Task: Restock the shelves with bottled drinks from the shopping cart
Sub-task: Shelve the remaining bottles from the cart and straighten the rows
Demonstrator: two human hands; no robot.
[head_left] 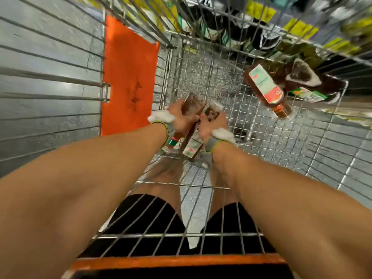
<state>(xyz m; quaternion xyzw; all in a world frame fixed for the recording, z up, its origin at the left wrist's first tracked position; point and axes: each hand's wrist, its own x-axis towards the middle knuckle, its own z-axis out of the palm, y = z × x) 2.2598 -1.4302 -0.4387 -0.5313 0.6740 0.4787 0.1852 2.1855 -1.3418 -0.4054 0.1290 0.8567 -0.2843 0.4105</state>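
Bottle of brown drink (pixel 192 104) clamped in the left grip (pixel 182 119), fingers curled round its body, low inside the wire shopping cart (pixel 211 63). Sits tilted, base pointing away, red-and-green cap end poking out below the wrist. Just beside it, second bottle (pixel 194 146) clamped in the right grip (pixel 211 127), likewise tilted with base away, white label with a red patch showing under the palm. Both grips close together near the middle of the basket, thumbs almost meeting; cannot tell whether touching. Fluffy white cuffs (pixel 161 116) on both wrists, over grey bands edged in green.

Further off, at the far right corner of the basket, third bottle (pixel 265 85) lying on its side, well apart from both grips, brown with a red-and-white label, neck toward the near side. Beyond it a green-labelled item (pixel 308 95) and dark shapes, too blurred to name.

Orange flap (pixel 128 77) standing against the basket's left side. Orange handle bar (pixel 177 260) across the near edge, black shorts (pixel 151 218) visible through the wire just above it. Grey tiled floor (pixel 346 150) under the mesh. Shelves (pixel 261 15) past the far end, blurred, with yellow tags along the edges.
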